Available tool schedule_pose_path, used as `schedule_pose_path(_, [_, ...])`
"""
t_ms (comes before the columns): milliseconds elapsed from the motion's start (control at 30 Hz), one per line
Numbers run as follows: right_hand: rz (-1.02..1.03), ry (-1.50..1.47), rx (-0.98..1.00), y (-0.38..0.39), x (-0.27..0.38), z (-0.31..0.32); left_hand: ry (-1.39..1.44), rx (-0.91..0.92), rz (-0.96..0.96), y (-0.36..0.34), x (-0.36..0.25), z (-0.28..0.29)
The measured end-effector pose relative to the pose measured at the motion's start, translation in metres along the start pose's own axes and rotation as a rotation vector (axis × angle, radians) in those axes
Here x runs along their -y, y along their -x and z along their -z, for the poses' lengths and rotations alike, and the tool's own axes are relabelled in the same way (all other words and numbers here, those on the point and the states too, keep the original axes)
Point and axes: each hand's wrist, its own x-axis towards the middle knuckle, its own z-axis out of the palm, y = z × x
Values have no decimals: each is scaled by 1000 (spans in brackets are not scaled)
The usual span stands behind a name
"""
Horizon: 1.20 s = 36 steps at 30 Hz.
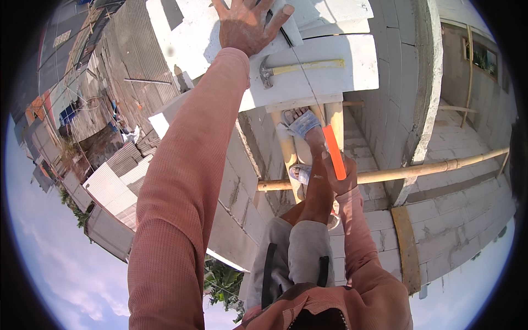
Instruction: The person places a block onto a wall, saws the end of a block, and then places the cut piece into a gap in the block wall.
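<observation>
My left hand (246, 25) lies flat with fingers spread on a white lightweight block (190, 41) at the top of the head view. My right hand (344, 175) is wrapped round the orange handle of a handsaw (334, 152), lower and to the right. Its thin blade, seen nearly edge-on, runs up and away across the blocks, past a narrow dark gap beside my left hand. Whether the teeth are in the block I cannot tell. A hammer (308, 66) with a yellow handle rests on the nearer white block (357, 66), its metal head to the left.
My sandalled feet (302, 124) stand on bamboo poles (289, 151) below the blocks. A horizontal bamboo pole (429, 171) crosses to the right, by a block wall (393, 104). A drop lies to the left, with corrugated metal roofs (113, 190) far below.
</observation>
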Motion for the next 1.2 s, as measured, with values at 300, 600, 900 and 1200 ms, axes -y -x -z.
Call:
schedule_pose_path(300, [19,-156,22,-58,18,-19,29,-15,0,4,-3,-1])
schedule_pose_path(600, [18,-24,119,-52,17,3,36,-52,4,-1,-9,-4])
schedule_pose_path(900, [-4,41,82,-4,8,33,54,-37,21,9,-7,-3])
schedule_pose_path(1200, [29,72,109,-21,1,15,131,320,161,25,1,-34])
